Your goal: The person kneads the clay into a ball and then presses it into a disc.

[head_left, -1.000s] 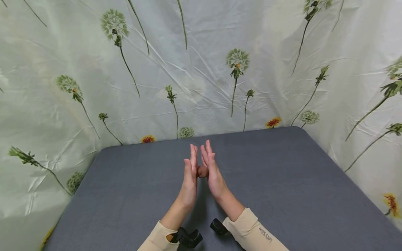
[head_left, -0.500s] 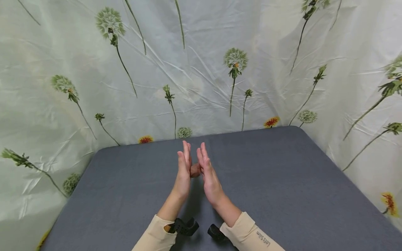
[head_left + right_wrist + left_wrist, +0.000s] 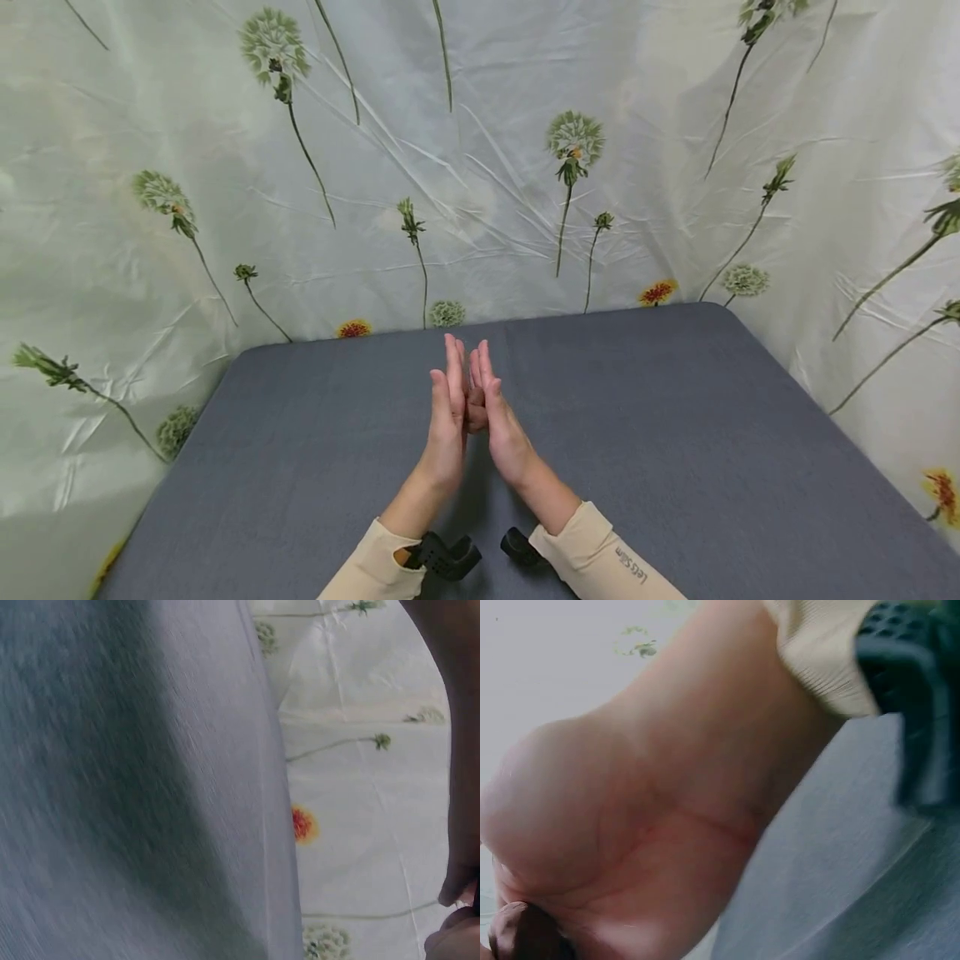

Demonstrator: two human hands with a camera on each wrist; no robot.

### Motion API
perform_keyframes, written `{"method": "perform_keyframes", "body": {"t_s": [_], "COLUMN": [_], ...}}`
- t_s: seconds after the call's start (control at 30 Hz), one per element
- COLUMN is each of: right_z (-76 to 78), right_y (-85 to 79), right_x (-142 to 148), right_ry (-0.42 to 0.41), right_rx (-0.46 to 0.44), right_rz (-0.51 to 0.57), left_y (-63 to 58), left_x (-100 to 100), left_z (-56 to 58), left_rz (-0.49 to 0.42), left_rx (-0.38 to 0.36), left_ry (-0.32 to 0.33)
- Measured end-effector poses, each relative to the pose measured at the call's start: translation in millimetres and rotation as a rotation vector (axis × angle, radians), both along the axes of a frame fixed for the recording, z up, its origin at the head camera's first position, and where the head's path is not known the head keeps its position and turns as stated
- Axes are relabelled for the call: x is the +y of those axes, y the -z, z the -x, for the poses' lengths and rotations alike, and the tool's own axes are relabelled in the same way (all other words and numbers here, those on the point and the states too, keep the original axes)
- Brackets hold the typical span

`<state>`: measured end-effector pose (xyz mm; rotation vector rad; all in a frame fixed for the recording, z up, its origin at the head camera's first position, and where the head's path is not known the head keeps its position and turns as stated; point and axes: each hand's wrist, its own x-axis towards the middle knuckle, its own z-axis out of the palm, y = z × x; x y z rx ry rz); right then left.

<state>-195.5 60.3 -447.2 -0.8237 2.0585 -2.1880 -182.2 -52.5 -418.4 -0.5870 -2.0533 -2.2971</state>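
Note:
A small reddish-brown lump (image 3: 476, 411), much like modelling clay, sits between my two upright palms. My left hand (image 3: 446, 442) presses it from the left, fingers straight and pointing away from me. From the other side my right hand (image 3: 513, 442) faces it, its fingers straight too. In the left wrist view the lump (image 3: 526, 934) shows dark at the lower left, against the palm (image 3: 630, 840). The right wrist view catches only an edge of a hand (image 3: 466, 765) along its right side. Part of the lump is hidden behind the fingers.
Both hands are above a grey cloth-covered table (image 3: 675, 450). Behind it hangs a pale curtain (image 3: 495, 167) printed with dandelions. Black wrist straps (image 3: 450, 557) show below cream sleeves (image 3: 600, 546).
The palms have slid against each other: the left fingertips were behind the right ones and now reach slightly farther forward. The lump has turned between them, and the gap between the hands is narrower than half a second ago.

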Motion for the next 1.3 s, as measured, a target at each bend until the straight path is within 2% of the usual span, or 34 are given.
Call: {"method": "perform_keyframes", "body": {"t_s": [0.23, 0.4, 0.53, 0.7, 0.77, 0.87, 0.97, 1.1, 1.2, 1.3], "right_z": [-12.8, -17.3, -17.6, -10.1, -6.2, -2.7, -3.8, -11.5, -16.6, -16.7], "right_y": [2.1, 3.7, 2.2, -1.6, -1.2, 3.3, 8.3, 7.0, 1.7, -2.8], "right_x": [-7.2, -9.5, -8.0, -0.1, 2.9, 4.4, 1.0, -8.2, -13.0, -10.1], "right_ry": [-0.015, 0.002, 0.005, 0.043, 0.054, 0.037, 0.000, -0.027, -0.034, -0.022], "right_rx": [0.018, 0.048, 0.051, 0.026, 0.000, -0.027, -0.023, 0.025, 0.059, 0.070], "right_rz": [-0.005, -0.033, -0.059, -0.042, -0.024, -0.015, -0.020, -0.038, -0.040, -0.028], "left_y": [-2.4, 3.0, 8.7, 15.3, 15.5, 11.6, 6.5, 2.9, 4.5, 9.7], "left_x": [-10.3, -14.3, -8.9, 8.2, 13.5, 16.1, 11.6, -3.1, -11.0, -5.7], "left_z": [11.7, 16.9, 17.2, 10.2, 7.0, 4.0, 5.8, 15.4, 21.1, 19.7], "left_rz": [0.012, 0.022, 0.050, 0.074, 0.064, 0.058, 0.044, 0.016, 0.007, 0.017], "left_rx": [-0.008, -0.061, -0.082, -0.033, -0.015, 0.003, 0.015, -0.032, -0.066, -0.066], "left_ry": [-0.099, -0.106, -0.145, -0.102, -0.068, -0.054, -0.061, -0.120, -0.158, -0.139]}}
